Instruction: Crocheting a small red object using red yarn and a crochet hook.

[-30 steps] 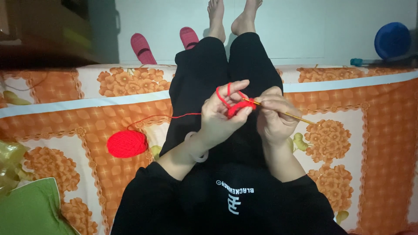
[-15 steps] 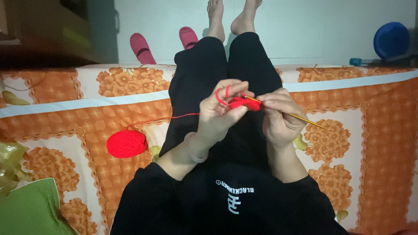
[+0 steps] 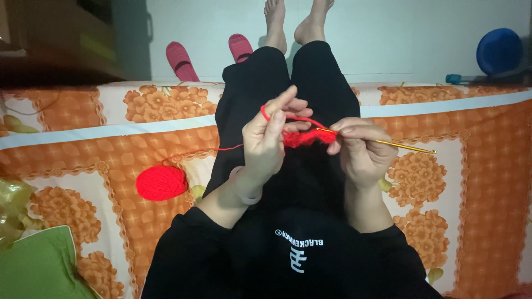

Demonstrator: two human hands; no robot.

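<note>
Left hand (image 3: 266, 141) shifted leftward; small red crochet piece (image 3: 302, 137) on gold hook (image 3: 382, 144).

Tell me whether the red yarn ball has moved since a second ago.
No. The red yarn ball lies at the same spot on the orange flowered cover, left of the black-clad leg.

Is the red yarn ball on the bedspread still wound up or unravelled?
Wound: the yarn ball is round and compact, one strand running to the left hand.
</note>
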